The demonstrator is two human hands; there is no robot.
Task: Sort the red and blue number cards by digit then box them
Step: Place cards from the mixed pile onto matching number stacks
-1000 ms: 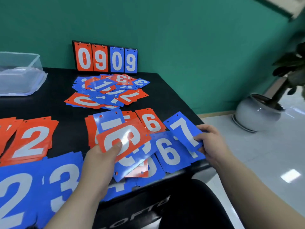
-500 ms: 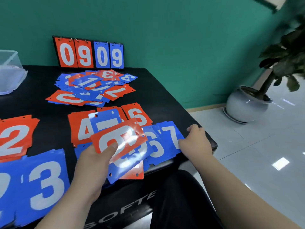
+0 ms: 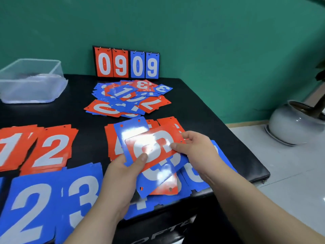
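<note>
My left hand (image 3: 123, 175) holds a fanned bunch of cards, its thumb pressing on the top red card (image 3: 154, 147); a blue card (image 3: 130, 131) lies behind it. My right hand (image 3: 195, 150) pinches the right edge of that red card. Beneath lie sorted piles: red 4 cards (image 3: 112, 143), blue cards (image 3: 197, 176) at the table's near right. To the left lie a red 1 pile (image 3: 10, 148), a red 2 pile (image 3: 51, 148), a blue 2 pile (image 3: 28, 208) and a blue 3 pile (image 3: 82, 194). An unsorted heap (image 3: 128, 97) lies farther back.
A clear plastic box (image 3: 31, 81) stands at the back left of the black table (image 3: 202, 110). A scoreboard stand showing 0909 (image 3: 126, 63) leans on the green wall. A potted plant (image 3: 297, 122) stands on the floor to the right.
My right hand left the blue 7 card on the pile at the right and moved left to the red card in my left hand. The camera view shifted.
</note>
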